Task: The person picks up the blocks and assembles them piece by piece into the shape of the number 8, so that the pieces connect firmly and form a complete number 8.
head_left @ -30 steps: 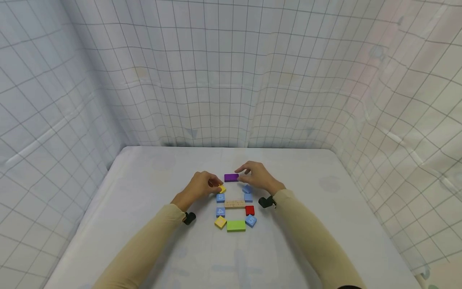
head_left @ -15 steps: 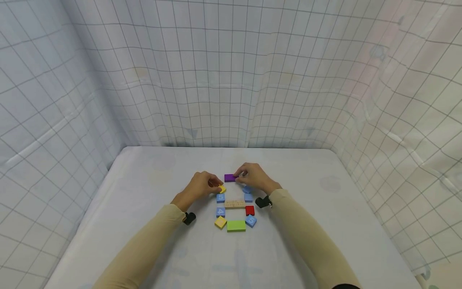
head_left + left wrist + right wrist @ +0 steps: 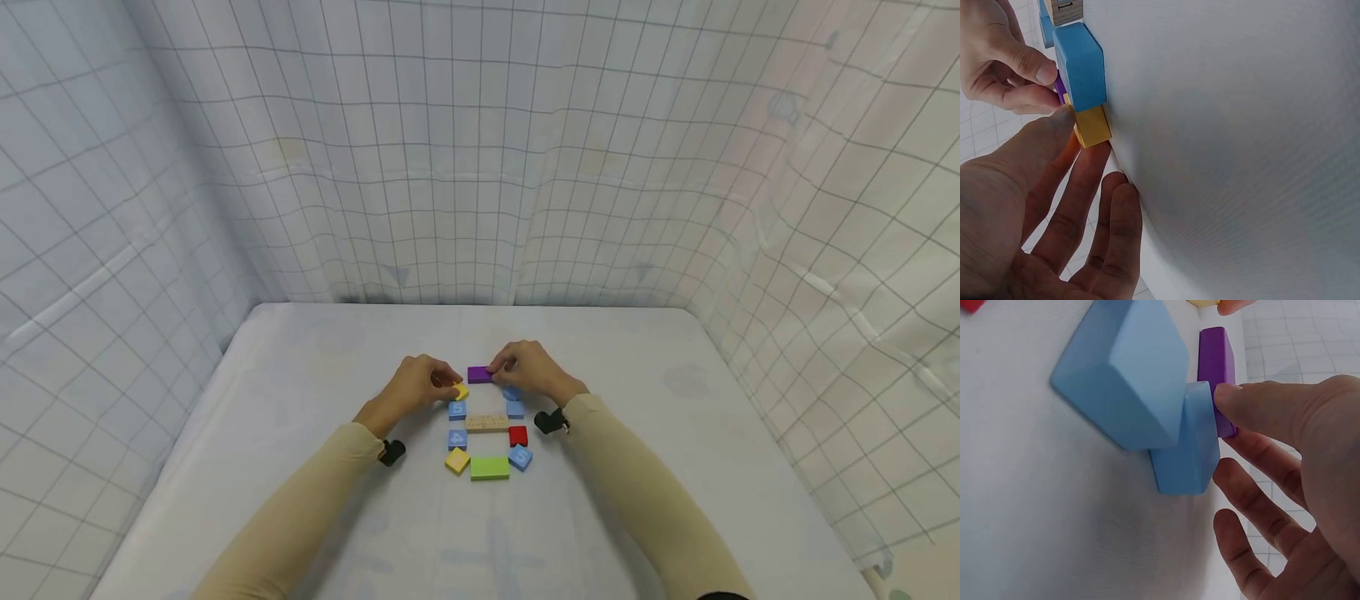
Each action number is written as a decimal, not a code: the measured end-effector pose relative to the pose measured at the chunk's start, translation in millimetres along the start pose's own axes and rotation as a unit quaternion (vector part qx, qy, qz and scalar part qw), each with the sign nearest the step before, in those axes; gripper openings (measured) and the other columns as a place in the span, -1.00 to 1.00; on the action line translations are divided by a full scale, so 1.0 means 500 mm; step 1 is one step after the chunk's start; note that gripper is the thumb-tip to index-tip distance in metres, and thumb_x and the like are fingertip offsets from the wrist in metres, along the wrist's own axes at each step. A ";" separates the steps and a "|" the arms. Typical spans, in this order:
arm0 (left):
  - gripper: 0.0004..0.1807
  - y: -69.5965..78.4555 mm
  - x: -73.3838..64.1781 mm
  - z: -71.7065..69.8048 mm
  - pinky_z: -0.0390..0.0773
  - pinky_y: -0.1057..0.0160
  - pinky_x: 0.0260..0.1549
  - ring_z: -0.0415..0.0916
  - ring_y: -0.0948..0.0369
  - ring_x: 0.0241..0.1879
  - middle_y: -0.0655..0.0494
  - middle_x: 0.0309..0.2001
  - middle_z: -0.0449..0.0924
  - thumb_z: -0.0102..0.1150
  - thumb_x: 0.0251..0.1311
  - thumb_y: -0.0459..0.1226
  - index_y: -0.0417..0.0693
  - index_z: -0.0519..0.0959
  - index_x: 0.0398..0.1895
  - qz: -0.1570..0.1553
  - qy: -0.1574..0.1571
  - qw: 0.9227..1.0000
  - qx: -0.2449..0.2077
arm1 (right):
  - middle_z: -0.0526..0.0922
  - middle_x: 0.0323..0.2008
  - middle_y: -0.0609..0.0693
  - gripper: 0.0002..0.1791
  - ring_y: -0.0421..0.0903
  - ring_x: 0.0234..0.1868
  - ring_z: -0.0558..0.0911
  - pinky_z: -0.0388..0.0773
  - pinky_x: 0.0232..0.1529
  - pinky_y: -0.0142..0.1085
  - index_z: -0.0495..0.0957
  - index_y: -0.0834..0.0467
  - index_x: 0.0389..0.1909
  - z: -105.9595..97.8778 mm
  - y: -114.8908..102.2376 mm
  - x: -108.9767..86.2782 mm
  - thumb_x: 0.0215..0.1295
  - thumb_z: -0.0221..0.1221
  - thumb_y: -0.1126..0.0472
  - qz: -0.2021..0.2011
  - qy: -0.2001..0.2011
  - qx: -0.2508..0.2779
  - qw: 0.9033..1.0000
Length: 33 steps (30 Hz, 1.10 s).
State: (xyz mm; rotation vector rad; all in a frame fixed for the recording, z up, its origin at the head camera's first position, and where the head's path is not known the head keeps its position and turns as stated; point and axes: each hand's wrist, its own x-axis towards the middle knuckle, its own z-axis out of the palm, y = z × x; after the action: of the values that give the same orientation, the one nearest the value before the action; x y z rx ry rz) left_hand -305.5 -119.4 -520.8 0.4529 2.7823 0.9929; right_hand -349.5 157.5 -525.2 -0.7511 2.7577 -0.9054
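My left hand (image 3: pixel 415 385) pinches a small yellow block (image 3: pixel 1092 127) between thumb and fingertips, at the far left of a figure of flat blocks. Its other fingers rest close to the white surface. At the figure's far end, my right hand (image 3: pixel 534 368) holds the right end of a purple rectangular block (image 3: pixel 1215 359) between thumb and fingers. A blue block (image 3: pixel 1194 440) sits beside that thumb, partly covered by the hand in the head view. Another blue block (image 3: pixel 1141 381) lies nearer. A blue block marked 5 (image 3: pixel 457 410) lies just before the yellow one.
Closer to me are a wooden bar (image 3: pixel 487 424), a blue block marked 4 (image 3: pixel 457 440), a red block (image 3: pixel 518 436), a tilted yellow block (image 3: pixel 457 461), a tilted blue block (image 3: pixel 520 457) and a green block (image 3: pixel 490 468). Gridded curtains (image 3: pixel 480 208) enclose the white table (image 3: pixel 337 350).
My right hand's fingers have come together on the purple block. That block has slid slightly toward me. My left hand stays on the yellow block.
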 end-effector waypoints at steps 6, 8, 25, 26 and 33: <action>-0.73 -0.003 0.007 0.001 0.76 0.21 -0.04 0.73 0.21 -0.12 0.10 -0.04 0.92 0.64 0.46 -0.20 -0.01 0.92 0.14 -0.025 -0.006 1.000 0.000 | 0.89 0.16 -0.05 -0.90 -0.05 0.16 0.72 0.73 0.29 -0.04 0.93 -0.04 -0.01 -0.005 0.000 -0.008 0.60 0.48 0.19 0.013 -0.017 0.019 1.000; -0.74 -0.003 0.005 0.002 0.75 0.23 -0.05 0.71 0.23 -0.14 0.12 -0.05 0.92 0.65 0.46 -0.19 0.00 0.92 0.13 -0.024 -0.002 1.000 0.001 | 0.89 0.15 -0.05 -0.90 -0.04 0.16 0.72 0.73 0.30 -0.03 0.93 -0.04 -0.02 -0.006 -0.001 -0.010 0.59 0.49 0.19 0.018 -0.020 0.023 0.999; -0.73 0.015 -0.003 -0.003 0.79 0.14 0.05 0.71 0.19 -0.10 0.07 -0.01 0.92 0.62 0.48 -0.21 -0.03 0.91 0.16 -0.030 -0.002 1.000 0.006 | 0.89 0.21 -0.06 -0.70 -0.06 0.16 0.73 0.74 0.31 -0.07 0.89 -0.01 0.24 -0.014 -0.005 -0.020 0.57 0.53 0.17 0.005 -0.040 0.022 0.999; -0.73 0.014 -0.003 -0.003 0.79 0.14 0.06 0.71 0.19 -0.10 0.07 -0.01 0.92 0.62 0.48 -0.21 -0.03 0.91 0.16 -0.029 -0.002 1.000 0.006 | 0.89 0.21 -0.06 -0.69 -0.06 0.17 0.73 0.74 0.32 -0.07 0.89 -0.01 0.25 -0.014 -0.006 -0.021 0.57 0.53 0.16 0.006 -0.041 0.021 0.999; -0.74 0.010 -0.002 -0.001 0.78 0.17 0.01 0.71 0.20 -0.12 0.08 -0.02 0.92 0.63 0.48 -0.21 -0.03 0.91 0.15 -0.028 -0.001 1.000 0.001 | 0.88 0.21 -0.06 -0.69 -0.04 0.21 0.72 0.72 0.36 -0.02 0.90 -0.04 0.25 -0.015 -0.004 -0.020 0.55 0.54 0.13 0.012 -0.049 0.018 0.999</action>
State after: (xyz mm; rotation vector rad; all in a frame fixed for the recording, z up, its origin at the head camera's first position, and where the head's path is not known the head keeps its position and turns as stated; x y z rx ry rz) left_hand -303.7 -116.3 -517.1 0.3733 2.7773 0.9771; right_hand -342.0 164.9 -517.9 -0.7350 2.6523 -0.8854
